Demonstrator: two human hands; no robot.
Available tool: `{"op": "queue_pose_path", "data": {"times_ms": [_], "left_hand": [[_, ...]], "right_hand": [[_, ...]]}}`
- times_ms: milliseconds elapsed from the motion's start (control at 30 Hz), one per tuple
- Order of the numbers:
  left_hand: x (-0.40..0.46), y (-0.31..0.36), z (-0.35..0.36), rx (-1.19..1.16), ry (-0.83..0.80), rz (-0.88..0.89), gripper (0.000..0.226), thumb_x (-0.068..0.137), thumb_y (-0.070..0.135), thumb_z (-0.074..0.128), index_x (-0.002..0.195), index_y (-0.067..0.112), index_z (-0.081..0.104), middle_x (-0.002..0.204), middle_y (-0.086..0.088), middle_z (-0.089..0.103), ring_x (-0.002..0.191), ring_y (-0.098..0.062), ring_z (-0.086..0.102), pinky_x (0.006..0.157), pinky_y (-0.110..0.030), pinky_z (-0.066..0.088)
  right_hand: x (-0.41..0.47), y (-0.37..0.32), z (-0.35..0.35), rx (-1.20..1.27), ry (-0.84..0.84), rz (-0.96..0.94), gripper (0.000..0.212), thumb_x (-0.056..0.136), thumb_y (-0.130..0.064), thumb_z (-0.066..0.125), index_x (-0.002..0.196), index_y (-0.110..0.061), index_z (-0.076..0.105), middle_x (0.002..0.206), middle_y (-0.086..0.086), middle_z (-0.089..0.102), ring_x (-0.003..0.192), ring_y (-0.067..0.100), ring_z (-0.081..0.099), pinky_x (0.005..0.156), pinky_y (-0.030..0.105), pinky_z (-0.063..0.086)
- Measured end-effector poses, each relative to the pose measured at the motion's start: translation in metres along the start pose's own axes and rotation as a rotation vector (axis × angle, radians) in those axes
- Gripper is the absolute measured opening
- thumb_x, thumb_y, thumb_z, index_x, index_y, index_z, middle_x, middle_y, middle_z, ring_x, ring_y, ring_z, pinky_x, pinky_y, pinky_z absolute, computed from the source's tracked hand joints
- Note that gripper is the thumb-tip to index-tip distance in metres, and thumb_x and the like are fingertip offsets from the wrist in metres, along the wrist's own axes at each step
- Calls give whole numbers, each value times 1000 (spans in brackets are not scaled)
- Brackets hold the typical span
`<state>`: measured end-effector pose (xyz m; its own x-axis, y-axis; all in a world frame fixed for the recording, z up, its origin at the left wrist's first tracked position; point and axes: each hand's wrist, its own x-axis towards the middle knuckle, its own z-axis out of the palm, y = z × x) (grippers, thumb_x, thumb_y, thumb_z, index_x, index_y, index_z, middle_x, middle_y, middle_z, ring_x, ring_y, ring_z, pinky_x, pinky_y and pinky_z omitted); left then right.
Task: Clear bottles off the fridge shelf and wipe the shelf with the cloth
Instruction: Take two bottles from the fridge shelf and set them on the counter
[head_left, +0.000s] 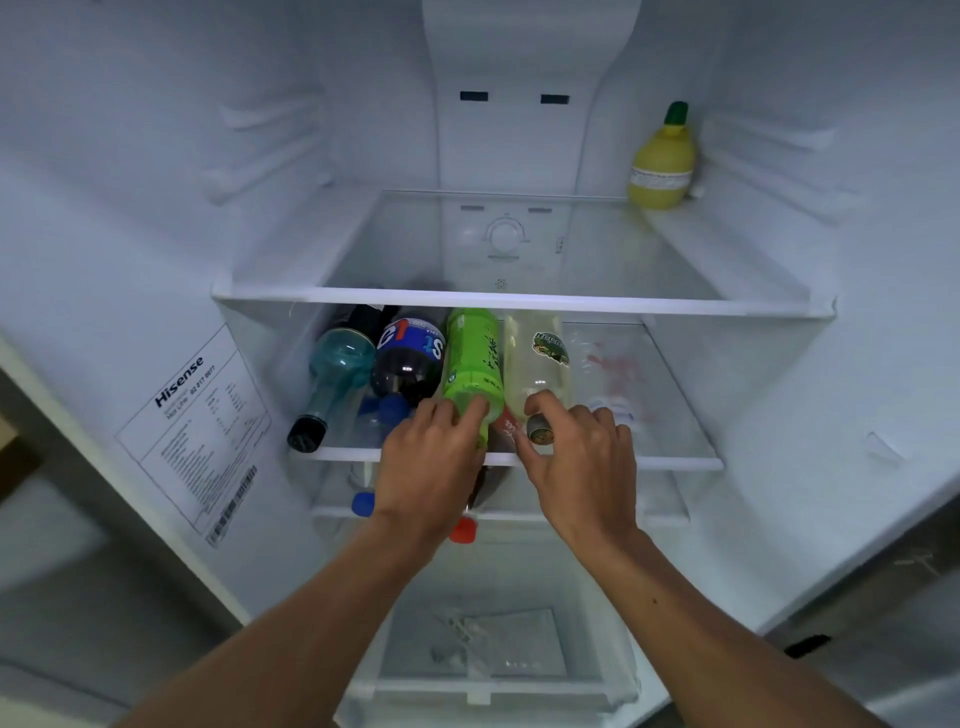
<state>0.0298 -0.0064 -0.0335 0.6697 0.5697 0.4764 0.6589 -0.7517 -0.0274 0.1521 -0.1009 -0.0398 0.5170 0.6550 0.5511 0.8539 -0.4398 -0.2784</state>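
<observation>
Bottles lying side by side along shelf (675, 461) front edge. Left hand (431, 462) curled round green bottle (471, 358) neck; right hand (582, 457) pinching pale bottle (535, 364) cap. Plastic, probably slick, heavy if full; grip necks.

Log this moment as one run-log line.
left hand grips green bottle neck | right hand grips pale bottle neck | middle shelf uncleared
</observation>
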Motion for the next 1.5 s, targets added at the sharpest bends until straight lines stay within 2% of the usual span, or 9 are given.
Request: {"op": "queue_pose_path", "data": {"times_ms": [267, 467, 733, 900, 967, 1033, 1100, 1300, 1500], "left_hand": [[-48, -1, -28, -112, 1, 45, 45, 68, 34, 78, 106, 22, 58, 83, 0, 65, 76, -23, 62, 52, -35, 48], [-93, 0, -62, -192, 11, 85, 34, 69, 29, 76, 98, 23, 60, 81, 4, 64, 76, -19, 60, 55, -32, 48], [-151, 14, -130, -313, -24, 0, 36, 61, 21, 77, 94, 19, 61, 77, 4, 64, 64, -19, 59, 50, -31, 46], [-150, 11, -181, -316, -80, -26, 33, 70, 30, 76, 96, 20, 59, 81, 5, 67, 73, -18, 62, 58, -30, 48], [-150, 5, -197, -313, -180, -33, 27, 78, 34, 70, 97, 19, 58, 89, 1, 67, 85, -21, 63, 70, -33, 48], [-160, 2, -211, -325, -325, -69, 28, 88, 38, 58, 106, 18, 56, 102, -3, 66, 99, -24, 59, 83, -35, 45], [-174, -3, -223, -331, -421, -105, 31, 90, 40, 53, 111, 17, 53, 110, -5, 65, 106, -25, 57, 88, -35, 43], [-208, -31, -283, -377, -500, -208, 32, 89, 40, 56, 111, 18, 51, 111, -5, 64, 103, -29, 60, 80, -38, 47], [-206, -62, -363, -410, -406, -233, 30, 88, 36, 58, 112, 17, 53, 108, -5, 63, 97, -28, 60, 72, -35, 45]], "right_hand": [[-46, -11, -33, 26, -62, 25, 20, 86, -40, 67, 99, -32, 55, 79, -6, 65, 77, 21, 59, 68, 38, 46], [-84, -25, -68, -30, -108, 25, 21, 83, -40, 70, 96, -32, 55, 79, -8, 66, 78, 20, 60, 68, 37, 46], [-128, -47, -136, -39, -193, 62, 21, 80, -32, 71, 93, -33, 56, 76, -10, 64, 74, 17, 61, 64, 35, 48], [-113, -69, -194, 20, -159, -8, 20, 79, -30, 72, 95, -29, 60, 76, -7, 64, 70, 18, 60, 63, 33, 49], [-95, -80, -216, 82, -229, -14, 21, 79, -33, 70, 97, -28, 62, 80, -2, 67, 73, 21, 61, 65, 33, 49], [-86, -90, -235, 161, -395, 8, 21, 78, -36, 68, 97, -26, 64, 85, 0, 68, 78, 23, 62, 66, 34, 50], [-85, -99, -249, 228, -527, 31, 20, 78, -36, 66, 93, -23, 64, 85, 2, 69, 77, 25, 62, 65, 35, 51], [-107, -126, -289, 307, -790, -39, 17, 78, -40, 64, 84, -24, 57, 81, -2, 65, 70, 17, 58, 65, 37, 51], [-103, -173, -340, 379, -796, -149, 15, 83, -38, 65, 87, -24, 59, 81, -3, 65, 71, 19, 59, 68, 37, 50]]}}
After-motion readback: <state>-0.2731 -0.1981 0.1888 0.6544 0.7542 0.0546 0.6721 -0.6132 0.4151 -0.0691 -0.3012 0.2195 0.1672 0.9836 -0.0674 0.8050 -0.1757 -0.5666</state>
